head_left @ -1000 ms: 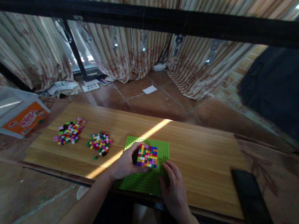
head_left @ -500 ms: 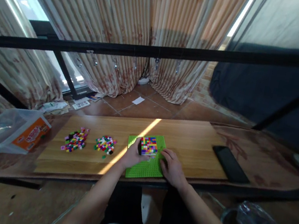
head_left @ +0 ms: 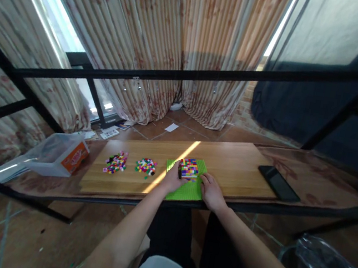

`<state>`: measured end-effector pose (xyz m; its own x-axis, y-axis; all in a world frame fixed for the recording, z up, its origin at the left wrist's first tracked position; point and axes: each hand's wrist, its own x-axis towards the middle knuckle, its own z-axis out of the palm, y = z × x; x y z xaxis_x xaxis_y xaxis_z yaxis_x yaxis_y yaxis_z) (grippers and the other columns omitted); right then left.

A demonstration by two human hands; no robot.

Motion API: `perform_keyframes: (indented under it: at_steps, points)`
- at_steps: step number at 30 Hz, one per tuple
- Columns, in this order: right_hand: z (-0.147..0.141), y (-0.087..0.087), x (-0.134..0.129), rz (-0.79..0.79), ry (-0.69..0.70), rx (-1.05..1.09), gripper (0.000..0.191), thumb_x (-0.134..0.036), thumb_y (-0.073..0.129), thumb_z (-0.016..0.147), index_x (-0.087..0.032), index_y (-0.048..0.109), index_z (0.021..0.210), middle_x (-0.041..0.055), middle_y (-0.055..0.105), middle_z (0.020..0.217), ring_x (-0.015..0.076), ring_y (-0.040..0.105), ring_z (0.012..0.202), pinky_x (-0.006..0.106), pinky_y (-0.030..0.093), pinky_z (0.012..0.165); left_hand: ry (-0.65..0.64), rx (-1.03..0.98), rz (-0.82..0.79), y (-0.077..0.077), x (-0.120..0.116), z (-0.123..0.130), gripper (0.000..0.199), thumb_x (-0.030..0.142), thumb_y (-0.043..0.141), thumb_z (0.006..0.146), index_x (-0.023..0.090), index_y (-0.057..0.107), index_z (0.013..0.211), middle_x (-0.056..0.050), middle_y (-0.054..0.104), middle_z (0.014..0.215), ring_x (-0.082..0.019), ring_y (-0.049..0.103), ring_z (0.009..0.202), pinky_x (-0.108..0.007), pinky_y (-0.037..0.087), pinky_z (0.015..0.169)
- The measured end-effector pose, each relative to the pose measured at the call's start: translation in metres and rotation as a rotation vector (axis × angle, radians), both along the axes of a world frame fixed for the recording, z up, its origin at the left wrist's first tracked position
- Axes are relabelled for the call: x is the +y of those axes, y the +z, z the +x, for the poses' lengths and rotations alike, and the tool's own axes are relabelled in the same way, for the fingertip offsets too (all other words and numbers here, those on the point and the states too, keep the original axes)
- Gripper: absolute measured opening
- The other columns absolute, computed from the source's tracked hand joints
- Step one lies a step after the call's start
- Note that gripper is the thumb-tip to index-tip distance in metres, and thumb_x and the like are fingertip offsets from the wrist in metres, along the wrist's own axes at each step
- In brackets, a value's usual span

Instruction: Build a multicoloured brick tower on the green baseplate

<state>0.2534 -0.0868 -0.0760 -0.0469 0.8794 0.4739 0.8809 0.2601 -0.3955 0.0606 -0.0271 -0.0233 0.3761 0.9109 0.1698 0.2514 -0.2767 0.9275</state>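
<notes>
A block built of many-coloured toy bricks (head_left: 188, 168) stands over the green studded baseplate (head_left: 185, 194). My left hand (head_left: 172, 180) is closed on the block's left side, thumb along the near face; its other fingers are partly hidden behind the block. At the plate's right edge, my right hand (head_left: 212, 194) has its fingers bent and pressed on the rim. Whether the block's underside touches the plate I cannot tell.
Two heaps of loose bricks lie to the left, one nearer (head_left: 146, 166) and one farther (head_left: 116, 162), on the wooden board (head_left: 226, 161). A clear plastic box (head_left: 53, 160) stands beyond them. At the right lies a black phone (head_left: 279, 183). A dark metal bar (head_left: 175, 75) crosses behind.
The whole view has shifted, so the table sits further right and slightly higher. The block now shows more of its near side. Both hands keep their places at the block and plate.
</notes>
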Motion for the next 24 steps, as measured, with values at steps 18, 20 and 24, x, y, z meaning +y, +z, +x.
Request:
perform_keyframes:
  at_steps: [18,20,24]
  points:
    - [-0.099,0.048,-0.036,-0.005,0.118,0.189,0.027,-0.027,0.044,0.091,-0.025,0.065,0.108,0.0068,0.065,0.103,0.0220,0.062,0.095,0.038,0.052,0.086,0.481,0.403,0.362,-0.029,0.006,-0.151,0.051,0.035,0.051,0.086,0.013,0.044,0.132,-0.020,0.046,0.137,-0.032,0.039,0.133,-0.053,0.032,0.109]
    - [-0.132,0.053,-0.017,-0.071,0.148,0.200,0.025,-0.024,0.045,0.090,-0.024,0.066,0.104,0.0064,0.065,0.101,0.0200,0.062,0.092,0.035,0.052,0.085,0.469,0.397,0.352,-0.028,0.022,-0.147,0.045,0.035,0.043,0.090,0.014,0.047,0.130,-0.019,0.048,0.136,-0.030,0.039,0.134,-0.052,0.031,0.110]
    - [-0.174,0.048,0.030,-0.180,0.002,0.164,0.022,-0.018,0.052,0.085,-0.017,0.066,0.102,0.0102,0.064,0.098,0.0217,0.061,0.089,0.035,0.050,0.083,0.407,0.394,0.321,-0.024,0.047,-0.140,0.044,0.034,0.035,0.094,0.014,0.050,0.130,-0.016,0.049,0.137,-0.026,0.038,0.135,-0.048,0.029,0.113]
